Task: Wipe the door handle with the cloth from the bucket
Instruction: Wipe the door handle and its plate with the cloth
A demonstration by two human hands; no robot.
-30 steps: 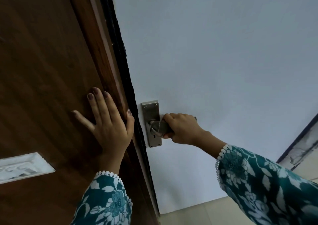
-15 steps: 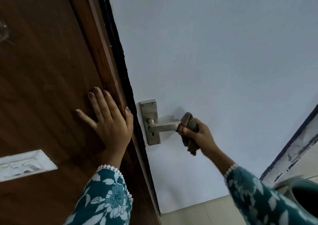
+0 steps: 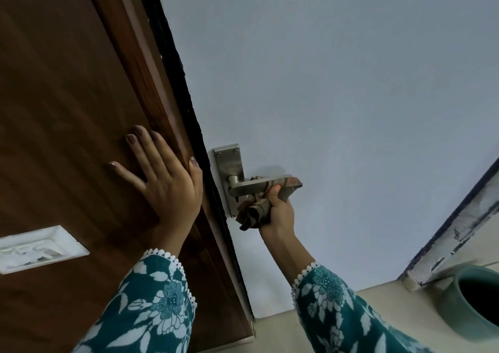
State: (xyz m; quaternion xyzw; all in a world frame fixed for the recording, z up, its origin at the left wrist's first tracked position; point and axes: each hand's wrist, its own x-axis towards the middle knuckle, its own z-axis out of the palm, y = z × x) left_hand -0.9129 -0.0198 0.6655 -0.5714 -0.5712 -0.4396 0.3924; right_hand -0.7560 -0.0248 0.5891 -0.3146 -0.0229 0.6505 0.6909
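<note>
On the pale door, your right hand (image 3: pixel 278 212) grips the bunched cloth (image 3: pixel 263 204) from below, with part of it draped over the far end of the door handle (image 3: pixel 252 186). Your left hand (image 3: pixel 164 179) lies open and flat on the brown door (image 3: pixel 67 109), fingers reaching its edge. The wiping looks well under way: the cloth is out of the bucket (image 3: pixel 475 301) and on the lever, though the stem and back plate (image 3: pixel 229 163) near the hinge of the lever sit uncovered and likely remain. Bare wall to the right leaves you free room; the brown door's edge sits just beside the plate.
</note>
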